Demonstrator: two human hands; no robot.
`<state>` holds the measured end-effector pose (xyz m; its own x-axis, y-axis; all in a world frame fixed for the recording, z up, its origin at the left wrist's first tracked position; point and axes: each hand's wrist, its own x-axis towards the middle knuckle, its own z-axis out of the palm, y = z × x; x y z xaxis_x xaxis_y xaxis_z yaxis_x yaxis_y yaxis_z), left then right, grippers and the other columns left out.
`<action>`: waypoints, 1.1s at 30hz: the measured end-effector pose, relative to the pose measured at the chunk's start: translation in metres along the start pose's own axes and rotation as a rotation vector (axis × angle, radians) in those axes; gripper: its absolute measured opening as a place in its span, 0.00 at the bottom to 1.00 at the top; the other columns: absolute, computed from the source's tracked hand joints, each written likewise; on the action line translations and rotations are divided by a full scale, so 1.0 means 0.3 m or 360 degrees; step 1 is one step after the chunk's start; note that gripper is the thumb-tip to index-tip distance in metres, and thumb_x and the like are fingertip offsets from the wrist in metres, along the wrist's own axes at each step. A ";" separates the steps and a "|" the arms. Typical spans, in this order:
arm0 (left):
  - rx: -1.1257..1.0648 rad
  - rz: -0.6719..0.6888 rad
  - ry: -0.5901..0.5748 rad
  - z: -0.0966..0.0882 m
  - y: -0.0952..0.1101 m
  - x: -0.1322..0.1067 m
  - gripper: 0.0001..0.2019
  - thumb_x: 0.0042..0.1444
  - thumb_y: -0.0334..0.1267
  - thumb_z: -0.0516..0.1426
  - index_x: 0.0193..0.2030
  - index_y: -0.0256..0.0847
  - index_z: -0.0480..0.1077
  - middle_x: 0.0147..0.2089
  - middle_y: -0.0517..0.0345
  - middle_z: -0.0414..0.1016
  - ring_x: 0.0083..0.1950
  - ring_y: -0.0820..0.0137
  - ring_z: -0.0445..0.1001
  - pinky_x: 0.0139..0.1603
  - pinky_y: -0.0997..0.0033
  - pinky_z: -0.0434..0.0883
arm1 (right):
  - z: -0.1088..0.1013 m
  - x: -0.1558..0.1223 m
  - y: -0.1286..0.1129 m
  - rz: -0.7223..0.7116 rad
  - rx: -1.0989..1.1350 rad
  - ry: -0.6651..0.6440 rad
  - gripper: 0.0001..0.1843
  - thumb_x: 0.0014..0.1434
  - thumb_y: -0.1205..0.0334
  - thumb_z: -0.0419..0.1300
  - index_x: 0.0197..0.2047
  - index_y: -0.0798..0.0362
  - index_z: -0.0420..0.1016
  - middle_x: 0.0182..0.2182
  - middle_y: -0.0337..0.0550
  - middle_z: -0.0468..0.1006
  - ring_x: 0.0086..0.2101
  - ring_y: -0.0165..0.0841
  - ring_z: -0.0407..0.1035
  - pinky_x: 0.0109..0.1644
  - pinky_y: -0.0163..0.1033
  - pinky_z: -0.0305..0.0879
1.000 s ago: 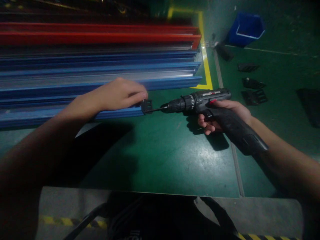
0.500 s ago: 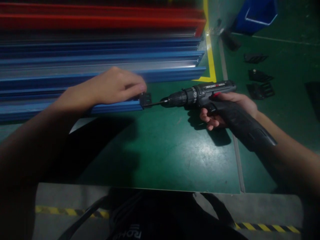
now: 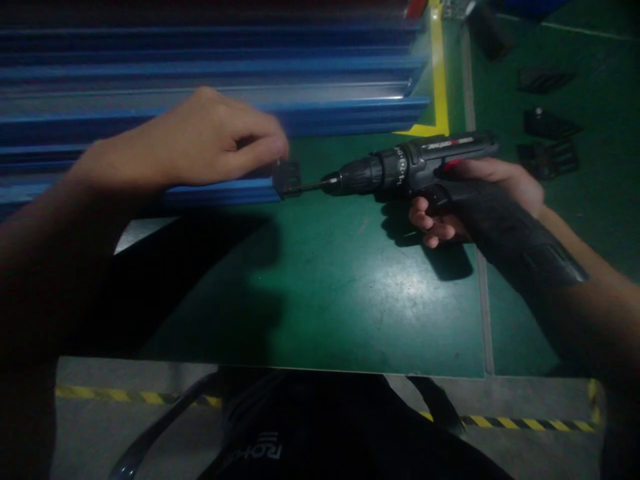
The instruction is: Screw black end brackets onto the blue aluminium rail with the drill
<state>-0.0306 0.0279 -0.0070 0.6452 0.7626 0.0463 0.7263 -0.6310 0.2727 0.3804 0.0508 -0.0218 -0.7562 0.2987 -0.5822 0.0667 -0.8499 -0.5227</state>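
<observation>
My right hand (image 3: 500, 193) is wrapped round the grip of a black cordless drill (image 3: 400, 167), which points left. The long bit (image 3: 313, 185) in its chuck reaches to a small black end cap (image 3: 287, 178) with slots. That cap sits at the end of the nearest blue profile (image 3: 225, 193). My left hand (image 3: 220, 137) lies over this profile, its thumb and fingers closed at the cap's top edge. What lies under the palm is hidden.
More blue profiles (image 3: 350, 110) lie parallel behind my left hand. Several loose black caps (image 3: 547, 160) rest at the right on the green table (image 3: 350, 300). Yellow tape (image 3: 440, 73) marks a corner near the profile ends. The table's front edge is close to my body.
The view has shifted, so the profiles and loose caps appear higher. The drill bit stays at the end cap, and both hands keep their holds.
</observation>
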 end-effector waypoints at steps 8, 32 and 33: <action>-0.0031 0.0045 -0.0026 0.007 -0.010 0.001 0.26 0.77 0.51 0.45 0.50 0.36 0.79 0.46 0.52 0.82 0.46 0.67 0.77 0.51 0.68 0.68 | -0.025 0.004 0.007 0.0028 0.0192 -0.0166 0.24 0.72 0.51 0.52 0.60 0.63 0.66 0.45 0.54 0.82 0.45 0.40 0.79 0.52 0.47 0.76; -0.0051 0.0013 0.0018 0.013 -0.007 0.025 0.24 0.72 0.50 0.45 0.45 0.43 0.80 0.44 0.54 0.84 0.43 0.65 0.81 0.47 0.69 0.71 | -0.051 0.020 0.017 0.0003 0.0207 -0.0411 0.24 0.69 0.52 0.57 0.60 0.61 0.67 0.47 0.57 0.81 0.46 0.40 0.78 0.55 0.48 0.76; -0.0051 0.0013 0.0016 0.013 -0.006 0.025 0.24 0.72 0.50 0.45 0.45 0.42 0.80 0.44 0.54 0.84 0.44 0.65 0.81 0.48 0.69 0.71 | -0.051 0.020 0.018 0.0005 0.0208 -0.0410 0.25 0.69 0.52 0.57 0.61 0.61 0.67 0.47 0.57 0.81 0.46 0.40 0.78 0.55 0.48 0.76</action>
<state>-0.0262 0.0343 -0.0109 0.6487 0.7588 0.0584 0.7128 -0.6326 0.3029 0.3863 0.0547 -0.0377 -0.8977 0.1901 -0.3976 -0.0024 -0.9043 -0.4268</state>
